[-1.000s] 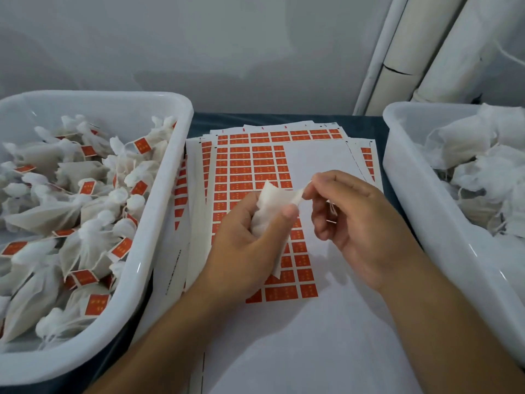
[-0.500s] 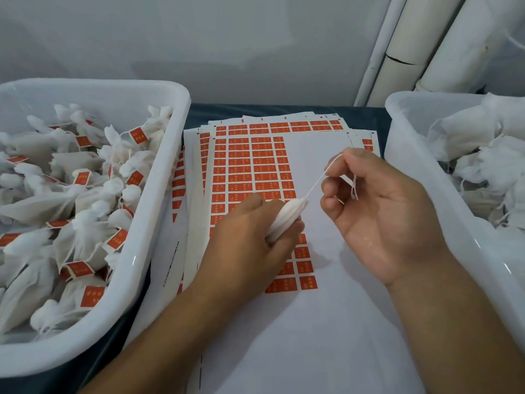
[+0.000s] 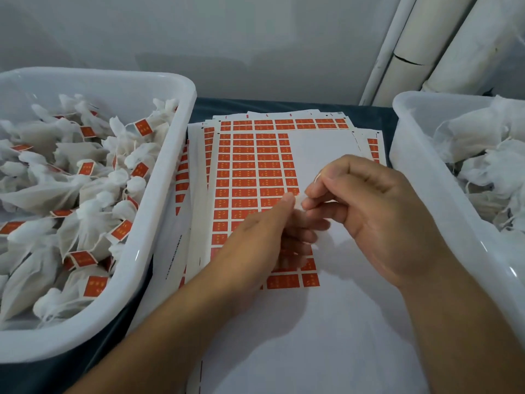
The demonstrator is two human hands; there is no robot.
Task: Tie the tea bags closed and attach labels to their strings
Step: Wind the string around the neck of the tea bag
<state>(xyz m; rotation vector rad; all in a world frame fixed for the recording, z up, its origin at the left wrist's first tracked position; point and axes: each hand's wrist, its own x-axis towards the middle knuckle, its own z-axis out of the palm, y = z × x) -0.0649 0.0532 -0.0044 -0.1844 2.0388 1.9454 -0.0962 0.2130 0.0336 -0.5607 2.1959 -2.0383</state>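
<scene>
My left hand (image 3: 267,237) and my right hand (image 3: 369,220) meet above the sheet of orange labels (image 3: 250,177). A white tea bag (image 3: 298,201) is mostly hidden between them; only a small white bit shows between my left thumb and my right fingertips. My left fingers curl round the bag. My right fingertips pinch at its top, where the string is too blurred to make out. The label sheet has many orange stickers on its left part and bare white backing on its right.
A white tub (image 3: 170,177) on the left holds several tied tea bags with orange labels. A second white tub (image 3: 409,155) on the right holds unlabelled white bags. More label sheets lie stacked beneath. White pipes (image 3: 420,46) stand at the back right.
My right hand, which had pulled the string up and to the right, has come back down to my left hand. The bag is now almost wholly covered by both hands.
</scene>
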